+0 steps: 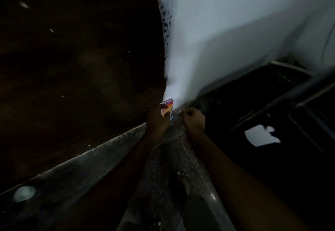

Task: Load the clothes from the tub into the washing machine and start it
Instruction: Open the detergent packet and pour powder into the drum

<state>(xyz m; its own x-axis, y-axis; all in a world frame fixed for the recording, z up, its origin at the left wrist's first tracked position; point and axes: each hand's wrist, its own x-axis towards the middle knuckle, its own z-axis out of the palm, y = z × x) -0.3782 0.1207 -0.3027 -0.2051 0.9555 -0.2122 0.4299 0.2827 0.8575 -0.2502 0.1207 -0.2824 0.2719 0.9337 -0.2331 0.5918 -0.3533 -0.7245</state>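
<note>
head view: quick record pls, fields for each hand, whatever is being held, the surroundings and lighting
left hand: grips a colourful packet, thumb across its front
right hand: beside the packet, fingers curled; whether it holds anything is unclear
packet position: low down, where the dark brown panel meets the white surface
floor: speckled tiles, with a bare foot below the hands
lighting: dim and blurred; packet print unreadable

Both bare forearms reach forward and down. The left grip (156,120) clasps a colourful packet (168,106); just right of it, the right grip (193,120) is curled into a fist.
</note>
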